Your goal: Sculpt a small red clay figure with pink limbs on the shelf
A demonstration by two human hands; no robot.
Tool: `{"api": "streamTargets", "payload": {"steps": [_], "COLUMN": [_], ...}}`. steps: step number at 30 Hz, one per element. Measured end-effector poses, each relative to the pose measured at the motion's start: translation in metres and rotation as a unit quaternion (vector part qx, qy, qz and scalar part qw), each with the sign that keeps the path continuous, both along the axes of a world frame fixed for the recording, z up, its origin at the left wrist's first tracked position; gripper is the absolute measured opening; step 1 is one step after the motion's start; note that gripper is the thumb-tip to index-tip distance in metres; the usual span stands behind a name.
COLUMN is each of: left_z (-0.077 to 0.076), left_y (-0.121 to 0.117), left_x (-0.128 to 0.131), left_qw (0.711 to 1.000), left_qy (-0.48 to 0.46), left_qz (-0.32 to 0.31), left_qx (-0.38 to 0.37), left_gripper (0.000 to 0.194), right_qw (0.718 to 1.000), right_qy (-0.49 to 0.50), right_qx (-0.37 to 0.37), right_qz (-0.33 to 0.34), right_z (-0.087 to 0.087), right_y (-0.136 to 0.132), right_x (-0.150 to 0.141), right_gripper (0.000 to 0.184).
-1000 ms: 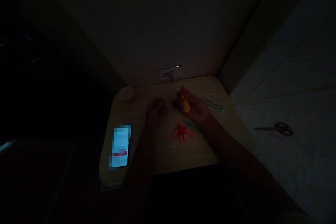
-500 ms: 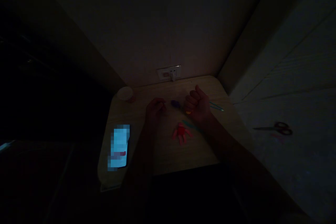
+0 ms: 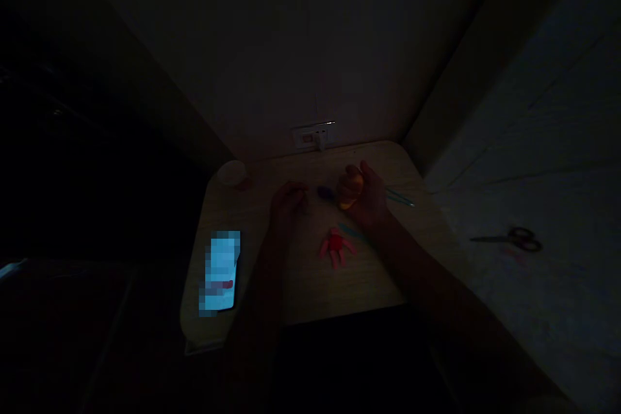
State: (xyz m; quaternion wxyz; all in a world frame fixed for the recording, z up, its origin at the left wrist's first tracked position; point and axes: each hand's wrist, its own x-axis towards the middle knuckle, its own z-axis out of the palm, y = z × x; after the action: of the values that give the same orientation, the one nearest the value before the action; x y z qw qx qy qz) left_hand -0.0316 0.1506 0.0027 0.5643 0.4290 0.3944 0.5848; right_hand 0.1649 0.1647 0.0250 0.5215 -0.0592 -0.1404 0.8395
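Note:
My right hand (image 3: 363, 197) is curled closed round an orange lump (image 3: 358, 185) that looks like modelling clay; its edges show between and below the fingers. Left of it, my left hand (image 3: 287, 200) has its fingers pinched together above the table, and what they hold is too dark to make out. A dark blue lump (image 3: 325, 193) lies between the two hands. Nearer to me, a small pink figure with a red body (image 3: 336, 244) lies flat. Beside it, partly under my right wrist, is a thin teal tool (image 3: 350, 230).
The scene is very dim. On the wooden table (image 3: 310, 291) are a lit phone (image 3: 222, 270) at left, a pale round tub (image 3: 231, 172) at back left, and thin teal sticks (image 3: 400, 196) at right. Scissors (image 3: 519, 239) lie on the surface to the right. A wall socket (image 3: 314, 136) holds a plug.
My right hand was opened round the orange lump, then closed over it and shifted slightly right; now more of the orange shows. The left hand stays almost in place.

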Motion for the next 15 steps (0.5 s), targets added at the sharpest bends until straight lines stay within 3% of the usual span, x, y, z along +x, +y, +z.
{"api": "streamTargets", "payload": {"steps": [4, 9, 15], "left_z": [0.001, 0.001, 0.000], "left_y": [0.000, 0.000, 0.001], "left_x": [0.000, 0.000, 0.000], "left_qw": [1.000, 1.000, 1.000], "left_qy": [0.007, 0.005, 0.006], "left_qz": [0.005, 0.006, 0.004], "left_qx": [0.000, -0.007, -0.007], "left_gripper": [0.025, 0.024, 0.024], "right_qw": [0.999, 0.995, 0.994], "right_qy": [-0.026, -0.060, -0.082], "right_qx": [-0.036, -0.078, -0.070], "right_qz": [-0.022, -0.016, -0.014], "right_z": [0.007, 0.013, 0.009], "right_y": [-0.002, -0.005, -0.006], "right_x": [-0.009, -0.017, -0.012], "right_gripper": [0.025, 0.025, 0.009]}}
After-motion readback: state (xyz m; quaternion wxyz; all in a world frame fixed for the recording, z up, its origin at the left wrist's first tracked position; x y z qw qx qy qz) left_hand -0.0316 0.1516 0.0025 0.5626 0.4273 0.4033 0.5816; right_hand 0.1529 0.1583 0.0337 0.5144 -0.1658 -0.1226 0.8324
